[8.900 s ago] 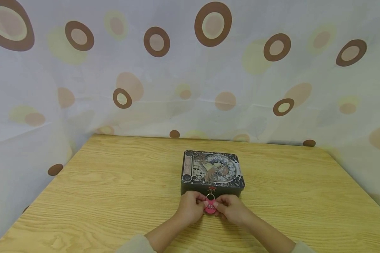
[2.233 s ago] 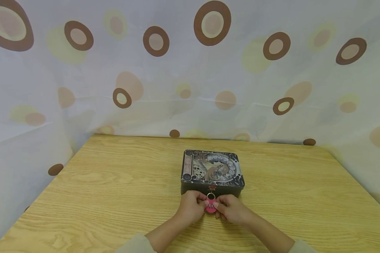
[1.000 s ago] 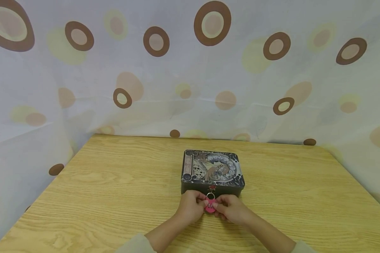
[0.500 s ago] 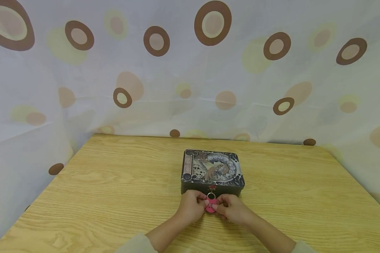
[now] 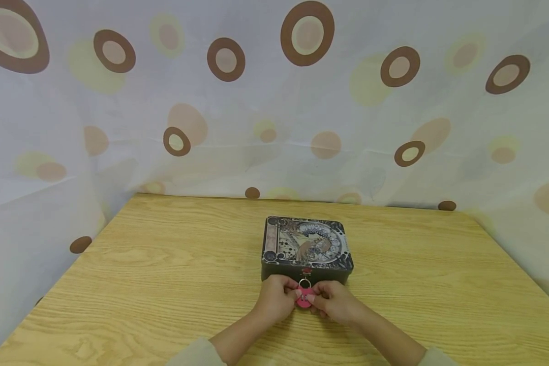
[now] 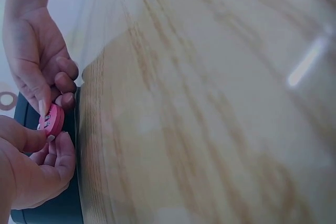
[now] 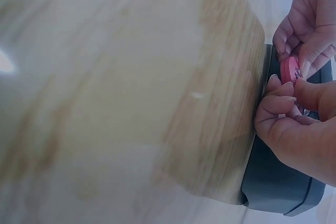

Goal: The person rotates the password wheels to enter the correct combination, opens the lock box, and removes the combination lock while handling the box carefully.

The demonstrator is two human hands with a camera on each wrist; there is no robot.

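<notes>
A pink combination padlock (image 5: pixel 304 301) hangs by its silvery shackle from the red clasp at the front of a dark tin box (image 5: pixel 306 244) with a patterned lid. My left hand (image 5: pixel 274 300) pinches the padlock's left side between thumb and fingers. On its right side, my right hand (image 5: pixel 338 304) pinches it too, thumb at the small number dials. In the left wrist view the padlock (image 6: pixel 52 121) sits between both hands, its dials partly covered by fingertips. The right wrist view shows the padlock's edge (image 7: pixel 290 70) close to the box's dark side (image 7: pixel 281 171).
The box stands on a wood-grain table (image 5: pixel 164 274), right of its middle. A pale curtain (image 5: pixel 256 101) with brown and yellow circles hangs behind the table and along its sides.
Both hands stay at the padlock and the box keeps its place. Only small shifts of the right thumb and fingers over the dials show, with a slight tilt of the padlock.
</notes>
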